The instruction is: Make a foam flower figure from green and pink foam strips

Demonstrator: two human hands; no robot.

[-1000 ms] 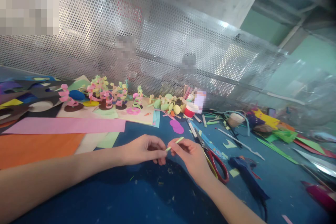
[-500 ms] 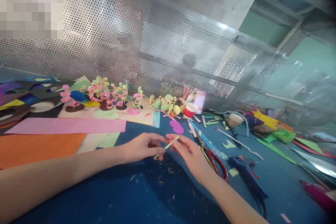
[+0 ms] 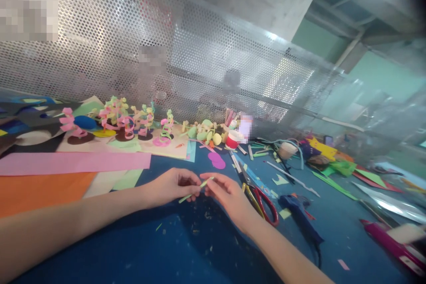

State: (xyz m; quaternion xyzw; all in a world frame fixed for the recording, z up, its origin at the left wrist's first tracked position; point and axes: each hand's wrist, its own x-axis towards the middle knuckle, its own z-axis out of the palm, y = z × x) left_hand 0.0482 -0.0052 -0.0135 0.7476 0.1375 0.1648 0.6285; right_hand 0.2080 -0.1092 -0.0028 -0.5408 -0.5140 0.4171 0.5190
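Observation:
Between my two hands is a thin, pale green paper strip (image 3: pixel 185 198), slanting up to the right. My left hand (image 3: pixel 176 186) pinches it near the middle with thumb and fingertips, and its lower end sticks out below. The fingers of my right hand (image 3: pixel 222 191) are closed on its upper end. Both hands are held above the blue table (image 3: pixel 140 248). Just right of my right hand lie scissors (image 3: pixel 256 195) with red and yellow handles. A dark blue glue gun (image 3: pixel 301 217) rests beyond them.
Paper spiral figures (image 3: pixel 126 126) stand at the back left, near a pink paper strip (image 3: pixel 76 163) and an orange sheet (image 3: pixel 43 191). Purple paper discs (image 3: pixel 216 160) and a red-and-white cup (image 3: pixel 233 140) are ahead. A magenta tool (image 3: pixel 392 242) lies at right. Perforated metal panels (image 3: pixel 199 53) rise behind.
The view has turned slightly right, so the things on the table appear further left. My left hand has closed more tightly on the strip, and the hands are nearer each other.

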